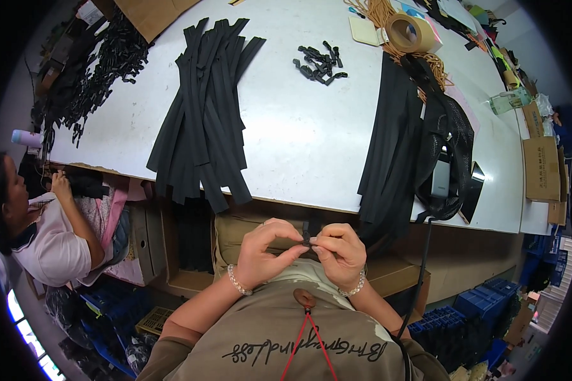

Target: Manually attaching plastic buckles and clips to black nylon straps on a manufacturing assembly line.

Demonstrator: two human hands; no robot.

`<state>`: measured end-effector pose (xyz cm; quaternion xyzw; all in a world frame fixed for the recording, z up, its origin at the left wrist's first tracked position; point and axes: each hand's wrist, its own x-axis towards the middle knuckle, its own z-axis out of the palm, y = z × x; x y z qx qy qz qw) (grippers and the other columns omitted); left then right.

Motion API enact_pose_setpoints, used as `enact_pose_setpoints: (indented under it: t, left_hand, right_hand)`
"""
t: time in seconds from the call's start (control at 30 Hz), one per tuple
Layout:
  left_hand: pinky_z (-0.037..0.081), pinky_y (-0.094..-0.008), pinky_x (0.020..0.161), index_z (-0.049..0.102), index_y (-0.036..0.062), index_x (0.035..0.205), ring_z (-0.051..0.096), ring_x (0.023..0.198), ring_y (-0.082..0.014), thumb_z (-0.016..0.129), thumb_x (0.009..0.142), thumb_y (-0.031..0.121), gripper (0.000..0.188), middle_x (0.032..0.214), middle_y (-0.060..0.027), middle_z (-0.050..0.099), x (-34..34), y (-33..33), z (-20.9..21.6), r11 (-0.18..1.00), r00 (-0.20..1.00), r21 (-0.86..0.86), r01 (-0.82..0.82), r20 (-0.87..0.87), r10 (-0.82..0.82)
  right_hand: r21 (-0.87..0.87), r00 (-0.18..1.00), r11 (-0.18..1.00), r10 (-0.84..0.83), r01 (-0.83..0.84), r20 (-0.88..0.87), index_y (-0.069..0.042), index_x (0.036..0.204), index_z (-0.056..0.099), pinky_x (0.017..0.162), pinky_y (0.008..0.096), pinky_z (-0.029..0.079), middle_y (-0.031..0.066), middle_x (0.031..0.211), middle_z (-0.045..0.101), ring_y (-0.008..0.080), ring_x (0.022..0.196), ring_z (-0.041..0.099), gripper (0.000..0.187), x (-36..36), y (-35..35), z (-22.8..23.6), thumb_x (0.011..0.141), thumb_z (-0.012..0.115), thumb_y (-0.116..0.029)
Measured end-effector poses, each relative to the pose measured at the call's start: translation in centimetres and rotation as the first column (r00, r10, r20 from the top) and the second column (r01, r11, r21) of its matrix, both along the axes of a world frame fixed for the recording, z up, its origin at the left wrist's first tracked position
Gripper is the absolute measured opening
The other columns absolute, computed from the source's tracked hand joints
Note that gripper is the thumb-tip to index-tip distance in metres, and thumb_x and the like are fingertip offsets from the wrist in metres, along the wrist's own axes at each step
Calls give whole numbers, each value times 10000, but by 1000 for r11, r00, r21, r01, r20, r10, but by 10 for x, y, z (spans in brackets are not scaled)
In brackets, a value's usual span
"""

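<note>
In front of my body, just off the table's near edge, both hands meet fingertip to fingertip. Between them is a small black piece (307,239), probably a plastic clip, mostly covered by the fingers. My left hand (268,249) pinches it from the left with thumb and index finger. From the other side my right hand (340,254) pinches it too, with its fingers curled in. On the table ahead lies a small heap of similar black plastic clips (321,63). A fanned pile of flat black strips (210,108) lies to its left, some ends hanging over the edge.
More black strips (388,140) hang over the white table (299,146) at right, beside a black mesh bag (454,127). A tape roll (408,33) sits beyond on orange cord. Many black clips (111,63) cover the far left. A seated person (57,235) works at left.
</note>
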<state>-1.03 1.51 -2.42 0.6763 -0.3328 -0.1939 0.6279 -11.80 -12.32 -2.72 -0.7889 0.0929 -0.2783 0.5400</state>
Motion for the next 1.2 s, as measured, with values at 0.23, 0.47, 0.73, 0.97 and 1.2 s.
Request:
enact_pose_setpoints:
  t: [0.23, 0.47, 0.73, 0.97, 1.2]
  left_hand:
    - [469, -311, 642, 628, 36, 806, 605, 703, -229, 743, 667, 15, 182, 767, -74, 626, 3, 1, 0, 997, 979, 10, 78, 190, -79]
    - [463, -308, 637, 633, 32, 810, 603, 704, -230, 719, 649, -23, 191, 763, -70, 618, 3, 1, 1, 997, 954, 3, 73, 290, -71]
    - [471, -307, 634, 628, 36, 788, 602, 719, -233, 690, 638, -52, 184, 754, -63, 617, 2, 2, 0, 998, 949, -3, 62, 309, -59]
    - [471, -304, 631, 630, 25, 804, 605, 713, -242, 697, 652, -46, 181, 775, -79, 618, 3, 3, -2, 996, 952, -15, 86, 298, -78]
    - [444, -228, 573, 646, 1, 803, 566, 642, -87, 698, 762, 42, 78, 713, -38, 631, 1, -6, -15, 974, 966, 228, 12, -254, 48]
  right_hand:
    - [5, 999, 1000, -9, 9, 35, -6, 856, 674, 569, 239, 463, 100, 809, 618, 165, 674, 593, 143, 2, 2, 3, 717, 689, 21]
    - [26, 1000, 999, 26, -26, -2, 4, 872, 669, 578, 246, 478, 96, 788, 639, 175, 650, 606, 179, 0, 4, 4, 699, 713, 22]
    - [47, 998, 998, 44, -46, 33, 10, 866, 662, 579, 248, 477, 103, 767, 644, 178, 641, 604, 149, 1, 4, 0, 722, 698, 21]
    - [116, 999, 992, 44, -44, 4, 7, 862, 669, 588, 253, 482, 113, 755, 642, 193, 647, 616, 145, 1, 5, 0, 721, 683, 39]
    - [596, 959, 786, 19, 162, -284, 33, 891, 594, 603, 194, 475, 31, 778, 611, 73, 674, 578, 86, 3, 8, -22, 812, 627, 22]
